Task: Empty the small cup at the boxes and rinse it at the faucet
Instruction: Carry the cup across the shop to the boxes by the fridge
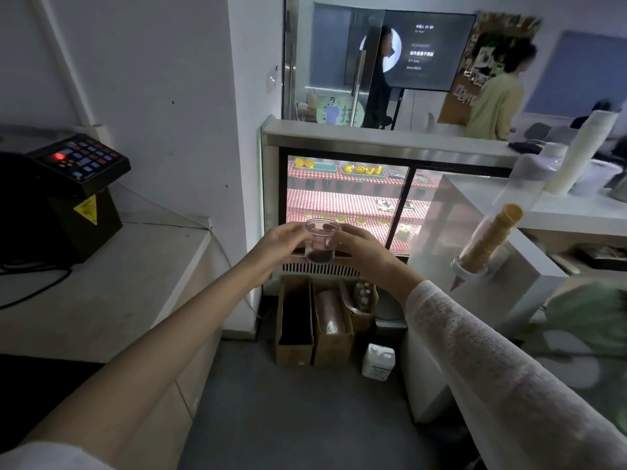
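At the centre of the frame, the left hand [280, 244] and right hand [361, 251] hold a small clear cup [320, 241] between them, upright, with dark liquid at its bottom. Below it, cardboard boxes [314, 322] stand open on the floor before a lit display case [349, 201]. A black machine [57, 195] sits at the left edge.

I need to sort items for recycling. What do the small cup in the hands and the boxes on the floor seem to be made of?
The small cup looks like clear, glossy plastic: the dark liquid and red printed marks show through its wall. It could be glass, though that seems less likely. The boxes look like brown, matte cardboard, with open flaps and folded edges.
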Tool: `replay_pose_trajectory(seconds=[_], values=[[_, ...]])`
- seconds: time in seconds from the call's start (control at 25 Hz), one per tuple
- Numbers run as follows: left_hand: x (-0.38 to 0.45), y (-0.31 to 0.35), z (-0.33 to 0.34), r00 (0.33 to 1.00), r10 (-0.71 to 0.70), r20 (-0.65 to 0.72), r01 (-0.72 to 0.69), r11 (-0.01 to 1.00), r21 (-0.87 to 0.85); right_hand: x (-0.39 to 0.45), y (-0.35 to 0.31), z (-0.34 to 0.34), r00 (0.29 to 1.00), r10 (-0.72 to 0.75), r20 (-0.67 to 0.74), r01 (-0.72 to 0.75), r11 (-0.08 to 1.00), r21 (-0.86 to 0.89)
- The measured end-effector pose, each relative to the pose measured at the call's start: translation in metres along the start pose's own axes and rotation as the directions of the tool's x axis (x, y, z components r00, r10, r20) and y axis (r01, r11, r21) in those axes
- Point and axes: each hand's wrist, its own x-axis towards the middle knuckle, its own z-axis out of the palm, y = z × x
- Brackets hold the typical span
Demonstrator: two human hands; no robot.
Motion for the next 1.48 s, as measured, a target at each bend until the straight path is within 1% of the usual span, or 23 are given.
replay_pose_trajectory(seconds=[0.16,0.36,0.52,0.72,0.84,0.92,1.08,1.36,1.48], values=[[0.06,-0.008,-0.029,1.0,-0.013,0.023,0.013,1.0,-0.001,0.055,-0.006,0.0,0.999,-0.004,0.032,0.004,1.0,0.005],[0.117,-0.019,-0.058,0.999,-0.007,0.052,0.005,0.999,0.032,0.115,-0.003,0.0,1.0,0.008,0.021,-0.008,1.0,0.004],[0.154,-0.027,-0.066,0.998,-0.016,0.061,0.014,0.999,0.037,0.153,0.005,-0.009,1.0,0.028,0.005,-0.028,1.0,0.009],[0.197,-0.045,-0.057,0.997,-0.021,0.079,0.016,0.998,0.062,0.189,0.027,-0.034,0.998,0.035,-0.043,-0.037,0.998,-0.046],[0.222,-0.06,-0.045,0.993,-0.005,0.12,-0.002,0.998,0.065,0.204,0.042,-0.053,0.996,0.031,-0.083,-0.038,0.996,-0.084],[0.242,-0.065,-0.036,0.993,0.014,0.121,-0.023,0.997,0.072,0.216,0.049,-0.068,0.996,-0.006,-0.091,-0.007,0.99,-0.139],[0.287,-0.074,-0.024,0.997,0.012,0.083,-0.018,0.997,0.069,0.253,0.063,-0.099,0.998,-0.036,-0.045,0.027,0.982,-0.187],[0.343,-0.088,-0.022,0.996,-0.018,0.086,0.013,0.998,0.058,0.307,0.077,-0.13,1.0,-0.01,0.008,0.012,0.983,-0.181],[0.363,-0.098,-0.023,0.997,-0.044,0.069,0.039,0.997,0.064,0.333,0.088,-0.137,1.0,0.009,0.003,-0.008,0.976,-0.218]])
